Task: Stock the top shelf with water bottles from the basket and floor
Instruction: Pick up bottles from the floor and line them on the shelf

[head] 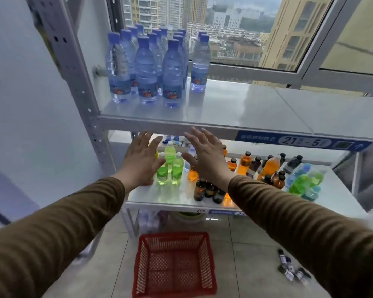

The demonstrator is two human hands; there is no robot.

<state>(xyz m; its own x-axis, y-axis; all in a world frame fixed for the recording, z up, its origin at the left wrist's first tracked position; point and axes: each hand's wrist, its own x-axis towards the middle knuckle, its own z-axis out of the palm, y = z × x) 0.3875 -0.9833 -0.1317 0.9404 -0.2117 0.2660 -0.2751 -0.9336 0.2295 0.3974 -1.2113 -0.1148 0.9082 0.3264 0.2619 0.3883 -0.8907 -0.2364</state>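
Both our left hand (141, 159) and right hand (205, 157) hover spread and empty below the grey metal top shelf (235, 108), where clear blue-capped water bottles (148, 67) crowd the left end above an empty-looking red plastic basket (174, 265), so a careless reach risks toppling the packed rows.

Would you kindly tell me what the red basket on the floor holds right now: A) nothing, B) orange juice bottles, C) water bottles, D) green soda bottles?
A: the basket shows only bare red mesh, and both hands are open and hold nothing.
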